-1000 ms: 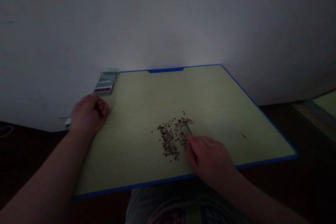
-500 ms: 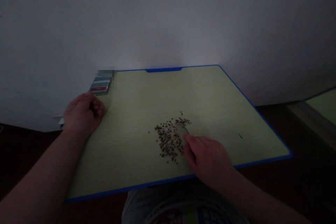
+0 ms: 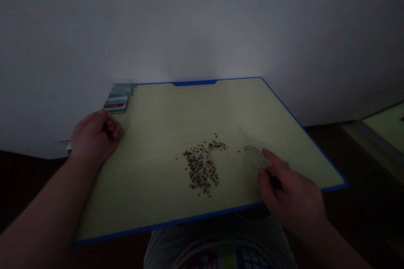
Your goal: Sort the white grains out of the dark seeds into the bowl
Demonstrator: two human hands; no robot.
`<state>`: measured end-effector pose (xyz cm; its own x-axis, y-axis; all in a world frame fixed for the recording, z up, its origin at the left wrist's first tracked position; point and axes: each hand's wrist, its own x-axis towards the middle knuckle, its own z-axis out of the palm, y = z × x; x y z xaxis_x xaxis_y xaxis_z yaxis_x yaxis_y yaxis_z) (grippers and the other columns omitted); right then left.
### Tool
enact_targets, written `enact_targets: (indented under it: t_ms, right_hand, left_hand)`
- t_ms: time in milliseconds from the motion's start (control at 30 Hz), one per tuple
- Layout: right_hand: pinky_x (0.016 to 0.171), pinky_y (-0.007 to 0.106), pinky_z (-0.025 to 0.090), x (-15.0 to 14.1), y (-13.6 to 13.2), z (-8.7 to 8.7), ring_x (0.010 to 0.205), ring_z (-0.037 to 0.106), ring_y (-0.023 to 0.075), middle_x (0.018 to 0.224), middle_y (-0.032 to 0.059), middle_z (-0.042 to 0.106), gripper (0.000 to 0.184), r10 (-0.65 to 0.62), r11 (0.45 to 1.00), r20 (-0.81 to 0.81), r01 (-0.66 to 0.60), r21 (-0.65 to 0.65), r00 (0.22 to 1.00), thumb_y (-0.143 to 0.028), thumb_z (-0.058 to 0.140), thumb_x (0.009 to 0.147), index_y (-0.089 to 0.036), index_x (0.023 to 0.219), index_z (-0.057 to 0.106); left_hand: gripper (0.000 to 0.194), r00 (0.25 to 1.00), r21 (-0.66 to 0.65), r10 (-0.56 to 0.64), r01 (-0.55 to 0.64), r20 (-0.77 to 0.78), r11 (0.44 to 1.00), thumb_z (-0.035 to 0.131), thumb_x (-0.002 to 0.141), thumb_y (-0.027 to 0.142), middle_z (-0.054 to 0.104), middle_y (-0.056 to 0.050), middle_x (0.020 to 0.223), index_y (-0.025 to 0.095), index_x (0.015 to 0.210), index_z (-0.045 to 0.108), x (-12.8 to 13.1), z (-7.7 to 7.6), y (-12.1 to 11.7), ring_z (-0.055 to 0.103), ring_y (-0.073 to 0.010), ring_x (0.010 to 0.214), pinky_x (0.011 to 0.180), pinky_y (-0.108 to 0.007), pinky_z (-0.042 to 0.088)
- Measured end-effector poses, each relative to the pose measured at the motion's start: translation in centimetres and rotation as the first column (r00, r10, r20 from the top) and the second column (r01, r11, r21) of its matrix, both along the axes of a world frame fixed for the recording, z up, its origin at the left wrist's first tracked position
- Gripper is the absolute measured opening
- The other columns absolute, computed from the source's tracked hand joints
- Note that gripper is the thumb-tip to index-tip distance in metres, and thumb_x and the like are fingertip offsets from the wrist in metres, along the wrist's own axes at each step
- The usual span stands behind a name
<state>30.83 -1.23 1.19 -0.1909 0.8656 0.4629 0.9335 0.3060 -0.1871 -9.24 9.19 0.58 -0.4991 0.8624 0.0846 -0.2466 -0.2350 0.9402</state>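
In the head view my right hand [image 3: 288,191] is closed around a slim, pale, curved tool [image 3: 257,154], right of the pile. Blur hides exactly what kind it is. A single dark grain [image 3: 239,151] lies just left of its tip. The pile of small brown grains mixed with paler bits [image 3: 202,168] is spread on the table, apart from the tool. My left hand [image 3: 96,134] rests on the table's left edge with its fingers curled in; nothing shows in them.
The pale folding table [image 3: 164,122] has a blue rim and stands against a white wall [image 3: 195,25]. A flat grey object with a red stripe [image 3: 116,103], partly pixelated, lies at its far left corner. Another pale surface [image 3: 388,124] is at far right.
My right hand has drawn the tool from the pile's right side toward the right. A lone grain now lies right of the pile. My left hand stays on the table edge.
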Motion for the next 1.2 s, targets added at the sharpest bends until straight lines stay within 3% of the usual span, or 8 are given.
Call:
enact_targets:
  t_ms: [200, 433, 533, 633, 767, 1000, 1200]
  right_hand:
    - [0.048, 0.028, 0.048, 1.4, 1.5, 0.6, 0.047, 0.062, 0.018, 0.058, 0.003, 0.068, 0.039, -0.108, 0.994, 0.042, 0.109, -0.008, 0.993, -0.03, 0.048, 0.087, -0.01, 0.115, 0.065]
    - [0.049, 0.027, 0.048, 0.1, 1.0, 0.0, 0.049, 0.062, 0.0159, 0.06, 0.002, 0.068, 0.036, 0.064, 0.997, 0.037, -0.063, -0.036, 0.997, -0.026, 0.044, 0.089, -0.008, 0.112, 0.066]
    - [0.053, 0.027, 0.051, 0.5, 1.1, -0.1, 0.05, 0.063, 0.0164, 0.061, 0.0026, 0.068, 0.037, 0.053, 0.998, 0.045, -0.052, -0.018, 0.998, -0.028, 0.044, 0.09, -0.009, 0.115, 0.065]
    - [0.055, 0.029, 0.053, 2.4, 1.7, -0.2, 0.056, 0.066, 0.0183, 0.074, 0.008, 0.073, 0.039, -0.024, 1.0, 0.075, 0.025, -0.01, 0.997, -0.027, 0.046, 0.09, -0.008, 0.118, 0.063]
    - [0.065, 0.03, 0.057, 4.2, 1.6, -0.4, 0.073, 0.071, 0.0201, 0.094, 0.0118, 0.075, 0.036, 0.125, 0.988, 0.068, -0.118, -0.104, 0.99, -0.025, 0.044, 0.091, -0.009, 0.118, 0.063]
    - [0.066, 0.027, 0.057, 0.9, -0.2, -0.9, 0.073, 0.071, 0.0176, 0.093, 0.0112, 0.075, 0.036, 0.284, 0.947, -0.067, -0.291, -0.138, 0.956, -0.02, 0.041, 0.092, -0.008, 0.121, 0.059]
    - [0.061, 0.029, 0.056, 0.0, 0.1, -1.0, 0.063, 0.069, 0.0186, 0.08, 0.0091, 0.075, 0.037, 0.129, 0.984, -0.074, -0.137, -0.115, 0.989, -0.021, 0.043, 0.09, -0.006, 0.119, 0.062]
  left_hand:
    - [0.029, 1.0, 0.014, -0.006, 0.007, -0.028, 1.0, 0.055, 0.075, 0.007, 0.04, 0.003, 0.046, 0.016, 0.05, 0.044, 0.2, 0.2, -0.1, 0.035, -0.009, 0.039, 0.032, -0.021, 0.027]
    - [0.027, 0.998, 0.033, -0.042, 0.044, -0.042, 0.998, 0.058, 0.072, 0.006, 0.041, 0.002, 0.048, 0.016, 0.05, 0.044, -0.4, -0.2, -0.1, 0.036, -0.0089, 0.041, 0.033, -0.021, 0.029]
    - [0.029, 0.997, 0.03, -0.049, 0.051, -0.056, 0.998, 0.055, 0.072, 0.006, 0.038, 0.002, 0.046, 0.016, 0.048, 0.043, -0.3, -0.1, -0.1, 0.035, -0.0093, 0.04, 0.032, -0.022, 0.027]
    - [0.029, 0.998, 0.011, -0.047, 0.048, -0.046, 0.999, 0.054, 0.073, 0.006, 0.039, 0.002, 0.046, 0.016, 0.048, 0.044, -0.1, 0.1, -0.2, 0.035, -0.0098, 0.04, 0.033, -0.022, 0.028]
    - [0.028, 0.998, 0.026, -0.042, 0.044, -0.052, 0.999, 0.055, 0.074, 0.006, 0.04, 0.002, 0.047, 0.016, 0.049, 0.045, -0.3, -0.1, 0.0, 0.035, -0.0094, 0.04, 0.033, -0.021, 0.028]
    - [0.028, 0.998, 0.026, -0.03, 0.032, -0.059, 0.999, 0.058, 0.071, 0.007, 0.04, 0.002, 0.046, 0.016, 0.048, 0.045, -0.5, -0.2, 0.0, 0.036, -0.0098, 0.039, 0.032, -0.022, 0.028]
    - [0.026, 0.999, 0.001, -0.009, 0.009, -0.039, 1.0, 0.058, 0.067, 0.004, 0.04, 0.003, 0.047, 0.016, 0.049, 0.044, -0.1, 0.2, -0.1, 0.036, -0.0091, 0.04, 0.033, -0.021, 0.029]
